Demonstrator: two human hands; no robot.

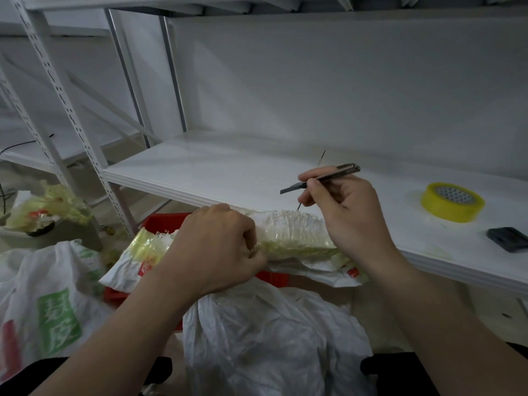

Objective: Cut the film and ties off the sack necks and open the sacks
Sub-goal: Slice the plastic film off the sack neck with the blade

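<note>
A white woven sack [265,332] lies in front of me, its bunched neck [294,232] wrapped in clear yellowish film and stretched sideways along the shelf edge. My left hand [220,244] grips the neck near its middle, fingers curled and pinching the film. My right hand [345,212] holds a slim metal utility knife [323,178] above the neck's right part; the blade is out, points left and stays clear of the film. A thin black tie end [299,206] sticks up by my right fingers.
A white shelf board [228,172] runs behind the sack, carrying a roll of yellow tape [453,202] and a small black object [508,238] at right. A red crate [163,221] sits under the neck. Another printed sack [48,304] and crumpled film scraps [48,207] lie left.
</note>
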